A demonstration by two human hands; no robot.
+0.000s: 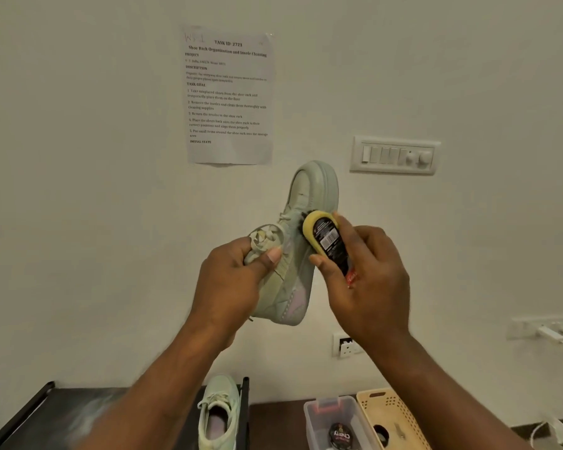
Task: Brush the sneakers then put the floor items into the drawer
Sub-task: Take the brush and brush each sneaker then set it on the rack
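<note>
Up high, brush perhaps against sneaker.

i face a plain cream wall with a switch panel. up-left of the panel hangs a printed sheet; below the panel, a socket; far lower left, a dark rack.

The held sneaker is showing pale sage green throughout, with a lilac-pink panel at the heel. The brush is presenting a yellow body, dark bristles and a black label carrying white print; its lower end is showing red. The second sneaker is reading the same pale green, its lining appearing lilac, though focus there is soft. The basket is showing cream, patterned with rows of small holes. The tin is showing black with red lettering.
</note>
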